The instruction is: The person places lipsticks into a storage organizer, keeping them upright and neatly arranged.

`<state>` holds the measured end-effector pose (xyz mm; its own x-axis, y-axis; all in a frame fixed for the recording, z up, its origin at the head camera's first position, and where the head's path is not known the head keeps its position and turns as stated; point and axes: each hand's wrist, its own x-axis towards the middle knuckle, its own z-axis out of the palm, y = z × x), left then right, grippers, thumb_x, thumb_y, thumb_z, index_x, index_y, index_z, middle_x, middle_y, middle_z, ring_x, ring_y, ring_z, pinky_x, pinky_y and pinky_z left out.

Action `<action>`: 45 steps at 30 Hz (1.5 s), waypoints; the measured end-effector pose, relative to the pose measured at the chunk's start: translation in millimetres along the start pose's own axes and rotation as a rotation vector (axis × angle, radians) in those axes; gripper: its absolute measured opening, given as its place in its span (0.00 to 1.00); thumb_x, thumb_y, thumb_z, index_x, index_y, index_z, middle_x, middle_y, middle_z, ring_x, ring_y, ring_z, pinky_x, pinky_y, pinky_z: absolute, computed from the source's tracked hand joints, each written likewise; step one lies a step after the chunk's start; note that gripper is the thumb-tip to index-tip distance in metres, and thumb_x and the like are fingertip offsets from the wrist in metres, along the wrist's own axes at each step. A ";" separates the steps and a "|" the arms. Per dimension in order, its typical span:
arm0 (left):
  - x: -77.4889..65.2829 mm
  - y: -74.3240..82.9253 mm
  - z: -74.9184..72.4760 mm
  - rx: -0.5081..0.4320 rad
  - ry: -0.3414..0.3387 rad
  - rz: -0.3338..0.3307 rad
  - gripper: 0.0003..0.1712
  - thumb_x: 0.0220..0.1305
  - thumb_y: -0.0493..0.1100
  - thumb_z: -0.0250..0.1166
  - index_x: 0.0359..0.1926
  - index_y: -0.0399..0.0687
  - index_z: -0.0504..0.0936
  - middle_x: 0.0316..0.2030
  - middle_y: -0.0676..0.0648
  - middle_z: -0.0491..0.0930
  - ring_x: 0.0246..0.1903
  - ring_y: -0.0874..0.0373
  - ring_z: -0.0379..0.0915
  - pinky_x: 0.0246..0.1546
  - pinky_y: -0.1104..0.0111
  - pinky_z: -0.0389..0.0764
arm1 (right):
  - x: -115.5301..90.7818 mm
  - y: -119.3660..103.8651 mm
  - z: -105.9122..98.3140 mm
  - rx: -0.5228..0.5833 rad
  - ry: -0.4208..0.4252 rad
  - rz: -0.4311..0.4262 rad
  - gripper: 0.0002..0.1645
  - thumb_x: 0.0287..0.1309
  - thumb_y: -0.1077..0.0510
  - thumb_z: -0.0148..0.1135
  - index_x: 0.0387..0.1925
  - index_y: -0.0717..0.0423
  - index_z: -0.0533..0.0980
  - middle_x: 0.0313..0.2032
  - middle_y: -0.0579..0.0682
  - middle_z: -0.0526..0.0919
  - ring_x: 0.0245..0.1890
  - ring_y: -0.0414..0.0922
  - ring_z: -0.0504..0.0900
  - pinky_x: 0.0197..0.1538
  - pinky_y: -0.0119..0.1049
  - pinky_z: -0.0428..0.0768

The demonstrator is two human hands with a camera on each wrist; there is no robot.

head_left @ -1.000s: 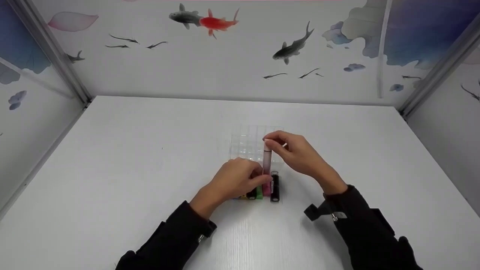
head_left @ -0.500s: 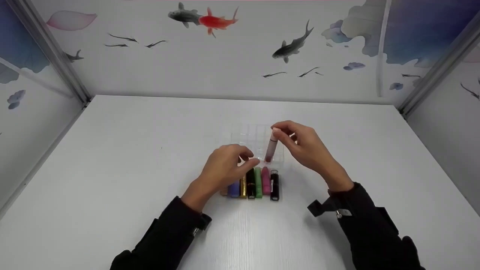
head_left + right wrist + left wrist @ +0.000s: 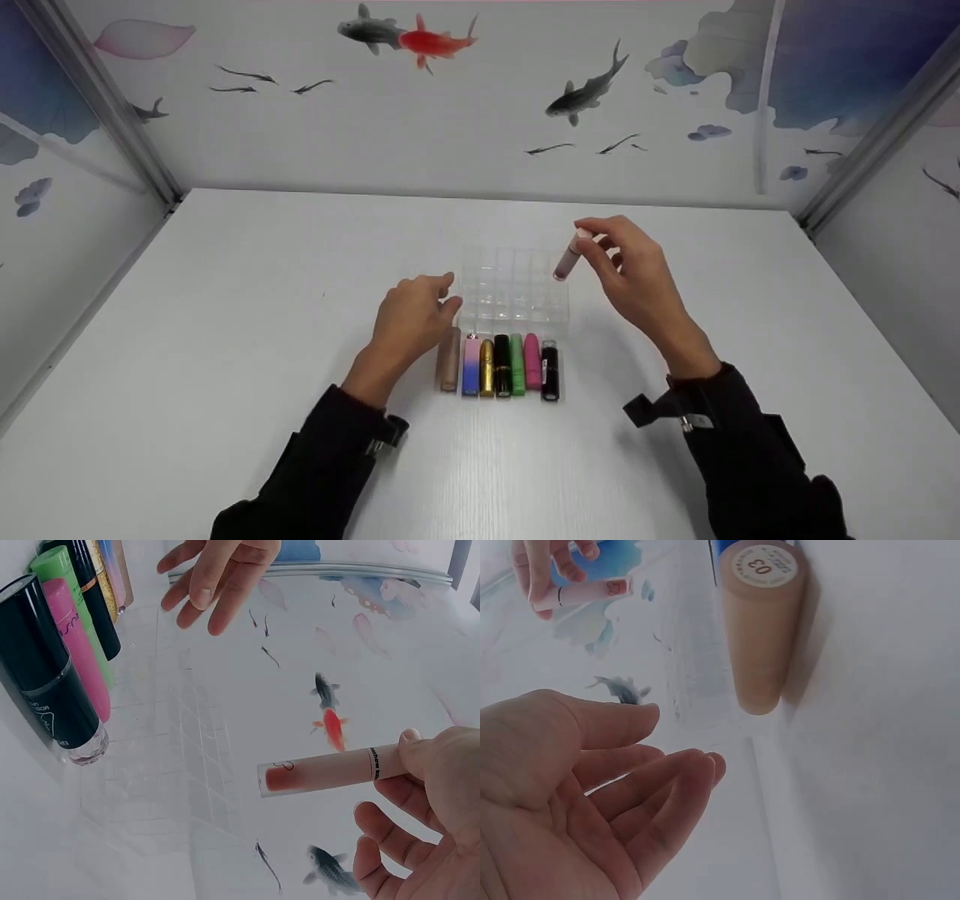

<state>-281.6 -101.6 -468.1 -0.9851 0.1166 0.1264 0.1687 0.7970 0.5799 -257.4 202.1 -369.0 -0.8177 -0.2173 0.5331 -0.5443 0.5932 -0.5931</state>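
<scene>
Pink-capped tube | right hand aloft, pinching it at a tilt | left hand relaxed, loosely curved

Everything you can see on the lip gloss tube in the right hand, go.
The lip gloss tube is a slim, straight cylinder that looks like plastic: pale pink cap on, dark lettering around the joint, and a whitish body ending in a see-through tip with reddish colour inside and a small dark outlined mark. The right hand pinches it at the cap; nothing else visibly touches it. It's held tilted, cap end up, its lower end near the clear divided tray's right side in the head view.
</scene>
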 end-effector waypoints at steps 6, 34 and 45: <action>10.7 -19.3 12.5 0.060 -0.086 -0.025 0.26 0.86 0.52 0.69 0.76 0.47 0.88 0.55 0.47 0.97 0.36 0.60 0.85 0.37 0.65 0.84 | 0.3 8.6 5.8 -0.059 -0.014 -0.034 0.16 0.86 0.64 0.66 0.66 0.66 0.84 0.51 0.62 0.90 0.47 0.58 0.88 0.45 0.29 0.75; -12.6 18.5 -8.1 0.016 -0.109 -0.055 0.21 0.86 0.43 0.68 0.71 0.40 0.91 0.58 0.39 0.96 0.40 0.57 0.86 0.54 0.57 0.91 | 0.8 27.7 23.7 -0.086 -0.121 0.070 0.19 0.86 0.62 0.66 0.68 0.66 0.86 0.56 0.64 0.91 0.55 0.60 0.89 0.54 0.42 0.84; 5.4 -8.6 12.1 0.086 -0.119 -0.005 0.21 0.87 0.47 0.67 0.71 0.48 0.92 0.56 0.46 0.98 0.38 0.60 0.85 0.45 0.64 0.87 | 1.7 29.3 26.4 -0.071 -0.113 0.085 0.23 0.85 0.64 0.67 0.73 0.69 0.83 0.56 0.66 0.90 0.52 0.62 0.89 0.51 0.36 0.79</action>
<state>-288.7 -100.6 -482.1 -0.9837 0.1782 0.0241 0.1656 0.8452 0.5082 -279.6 198.7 -401.4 -0.8785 -0.2475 0.4086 -0.4606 0.6656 -0.5872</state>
